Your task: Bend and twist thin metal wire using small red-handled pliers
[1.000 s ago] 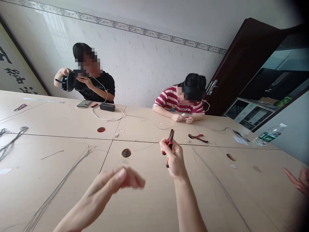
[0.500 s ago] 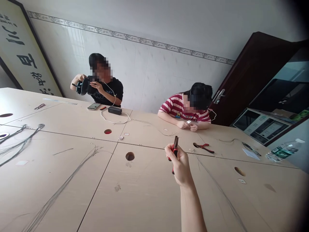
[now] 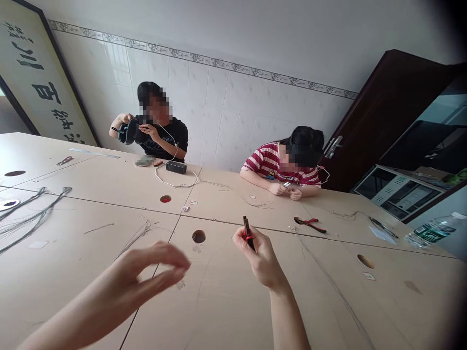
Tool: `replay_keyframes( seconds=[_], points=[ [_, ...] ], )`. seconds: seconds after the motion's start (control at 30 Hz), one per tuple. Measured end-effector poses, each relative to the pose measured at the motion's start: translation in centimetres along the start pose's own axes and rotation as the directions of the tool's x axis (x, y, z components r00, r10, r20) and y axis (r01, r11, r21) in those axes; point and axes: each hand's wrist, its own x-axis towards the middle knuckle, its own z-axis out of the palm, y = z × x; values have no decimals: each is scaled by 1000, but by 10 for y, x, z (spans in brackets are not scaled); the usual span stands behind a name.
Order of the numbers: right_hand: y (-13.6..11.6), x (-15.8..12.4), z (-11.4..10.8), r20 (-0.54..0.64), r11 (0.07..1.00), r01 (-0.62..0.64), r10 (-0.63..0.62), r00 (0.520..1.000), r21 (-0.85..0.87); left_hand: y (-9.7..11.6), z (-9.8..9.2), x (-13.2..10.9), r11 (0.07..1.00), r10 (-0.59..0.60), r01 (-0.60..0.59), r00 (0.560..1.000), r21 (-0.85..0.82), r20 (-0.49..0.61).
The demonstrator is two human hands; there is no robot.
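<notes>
Pliers (image 3: 246, 226) of slim dark metal jut from the right hand (image 3: 261, 255).

Across the bench (image 3: 226, 311) are a person in black (image 3: 179, 131) and another person in stripes (image 3: 268, 156). Framed calligraphy (image 3: 45, 91) at left; water bottle (image 3: 434, 231) and dark door (image 3: 379, 107) at right.

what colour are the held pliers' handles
The pliers' handles are red and black, in the head view.
</notes>
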Motion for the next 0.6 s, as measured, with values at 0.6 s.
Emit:
replay_keyframes(
  seconds=[0.6],
  points=[
    [-2, 3, 32, -75, 936, -117, 149, 986, 331, 21, 50, 73, 983, -64, 72, 997, -171, 52]
  ],
)
